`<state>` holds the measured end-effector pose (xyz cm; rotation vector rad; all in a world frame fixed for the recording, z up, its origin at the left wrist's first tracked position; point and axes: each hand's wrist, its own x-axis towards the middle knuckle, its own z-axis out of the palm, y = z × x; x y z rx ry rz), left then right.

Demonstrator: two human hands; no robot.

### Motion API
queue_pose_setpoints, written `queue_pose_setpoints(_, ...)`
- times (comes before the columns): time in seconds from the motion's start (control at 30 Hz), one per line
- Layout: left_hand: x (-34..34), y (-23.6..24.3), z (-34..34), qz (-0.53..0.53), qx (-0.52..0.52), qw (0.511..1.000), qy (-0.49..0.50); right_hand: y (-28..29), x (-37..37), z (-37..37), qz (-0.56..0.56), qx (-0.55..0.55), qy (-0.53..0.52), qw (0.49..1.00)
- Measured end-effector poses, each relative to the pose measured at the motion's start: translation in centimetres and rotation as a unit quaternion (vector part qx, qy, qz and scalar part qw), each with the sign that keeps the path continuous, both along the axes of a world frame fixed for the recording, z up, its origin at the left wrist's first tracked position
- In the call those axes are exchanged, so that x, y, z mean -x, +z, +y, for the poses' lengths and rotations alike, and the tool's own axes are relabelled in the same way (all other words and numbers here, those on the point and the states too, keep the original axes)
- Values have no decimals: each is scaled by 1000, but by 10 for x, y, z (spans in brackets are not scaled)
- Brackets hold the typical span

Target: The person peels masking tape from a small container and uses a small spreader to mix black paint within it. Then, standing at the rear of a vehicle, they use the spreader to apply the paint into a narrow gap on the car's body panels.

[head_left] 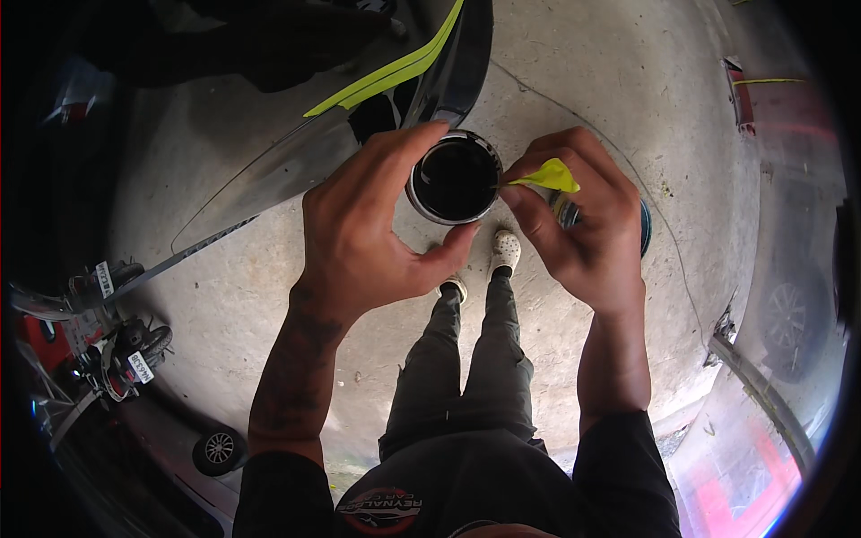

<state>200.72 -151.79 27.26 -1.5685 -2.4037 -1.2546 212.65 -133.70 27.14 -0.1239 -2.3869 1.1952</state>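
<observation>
My left hand [363,220] grips a round, black-centred piece with a silver rim [455,177], thumb below and fingers above. Whether it is an open tin or a solid cap, I cannot tell. Between the thumb and fingertips of my right hand [578,215] is a small bright yellow strip [553,175], like tape, its pinched end at the right side of the rim. Partly hidden behind that hand is a round object with a blue-green edge [646,229].
A dark car panel [462,72] with a yellow-green strip [390,72] along it lies ahead to the left. Motorcycles [126,359] stand at the far left, near a car wheel [219,450]. Under my feet is a concrete floor [556,377]; plastic sheeting [744,430] hangs at the right.
</observation>
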Motion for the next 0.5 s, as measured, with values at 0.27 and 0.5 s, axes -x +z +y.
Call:
queue_pose_setpoints(0.27,3,0,-5,-4,13,1000,0,-1,0,-3,-1,50,-10,999)
queue_pose_setpoints(0.5,4,0,-4,-1,12,1000,-2,-4,-1,-1,-3,78,-22,997)
